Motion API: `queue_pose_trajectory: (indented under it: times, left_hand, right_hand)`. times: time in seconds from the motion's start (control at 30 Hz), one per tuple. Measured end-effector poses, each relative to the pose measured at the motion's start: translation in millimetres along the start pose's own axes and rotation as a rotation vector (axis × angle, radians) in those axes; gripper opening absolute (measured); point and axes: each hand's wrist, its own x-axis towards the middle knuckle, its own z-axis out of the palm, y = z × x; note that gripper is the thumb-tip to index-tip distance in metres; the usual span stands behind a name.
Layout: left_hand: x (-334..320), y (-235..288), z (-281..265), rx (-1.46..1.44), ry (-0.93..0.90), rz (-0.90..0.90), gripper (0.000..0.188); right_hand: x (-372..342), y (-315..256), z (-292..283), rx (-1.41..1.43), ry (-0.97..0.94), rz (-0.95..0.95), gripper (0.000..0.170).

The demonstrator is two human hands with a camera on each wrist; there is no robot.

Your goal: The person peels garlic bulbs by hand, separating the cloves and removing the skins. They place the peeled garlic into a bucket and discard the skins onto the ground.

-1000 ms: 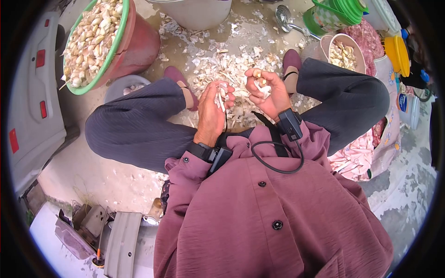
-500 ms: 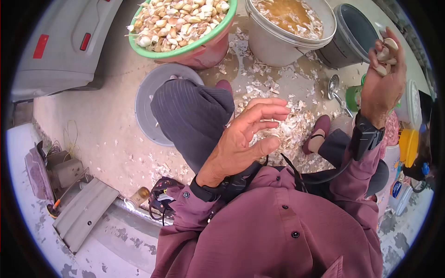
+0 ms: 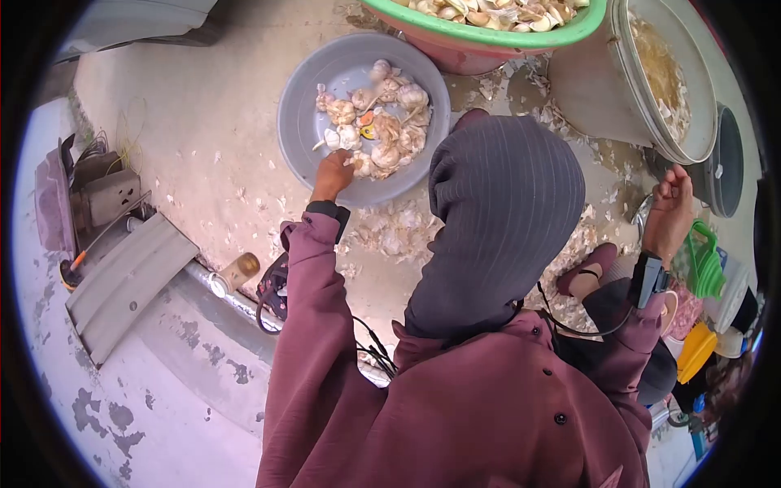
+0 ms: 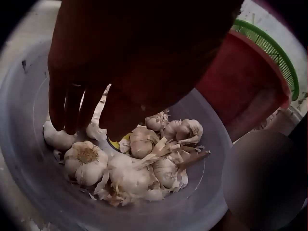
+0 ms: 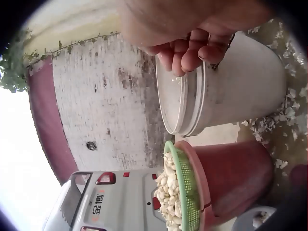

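Note:
A grey basin point(image 3: 297, 159) on the ground holds several whole garlic bulbs point(image 3: 412, 97) with dry skins and stems. My left hand point(image 3: 333, 175) reaches over its near-left rim. In the left wrist view the hand point(image 4: 115, 72) is dark against the basin, its fingers pointing straight down with fingertips right at a bulb point(image 4: 58, 136). A pale stem shows between fingers and thumb. Far to the right, my right hand point(image 3: 670, 210) is raised beside a white bucket point(image 3: 594, 89). Its fingers hang loosely curled with nothing visible in them, also in the right wrist view.
A green strainer point(image 3: 488, 39) full of garlic cloves sits on a reddish tub point(image 5: 231, 178) behind the basin. Murky liquid and skins show in the white bucket, with a dark bucket point(image 3: 726, 159) beyond it. Garlic skins point(image 3: 399, 232) litter the ground. My bent knee point(image 3: 512, 179) stands between my hands.
My hands parted from in front of my body. The left swung left and down into the grey basin; the right rose rightward, and the cloves it held are gone. The view turned left.

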Motion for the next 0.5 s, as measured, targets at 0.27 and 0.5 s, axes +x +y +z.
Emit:
queue_pose_trajectory:
  times: [0.27,0.5]
  left_hand:
    - [19.3,20.6,60.8,0.366,-0.112,-0.039,0.046]
    - [-10.8,29.8,4.6,0.025,-0.164,-0.128,0.054]
  right_hand:
    - [-119.8,73.6,-31.4,-0.044,0.068,0.378,0.026]
    - [-151.0,70.9,-37.5,-0.045,0.040,0.392,0.025]
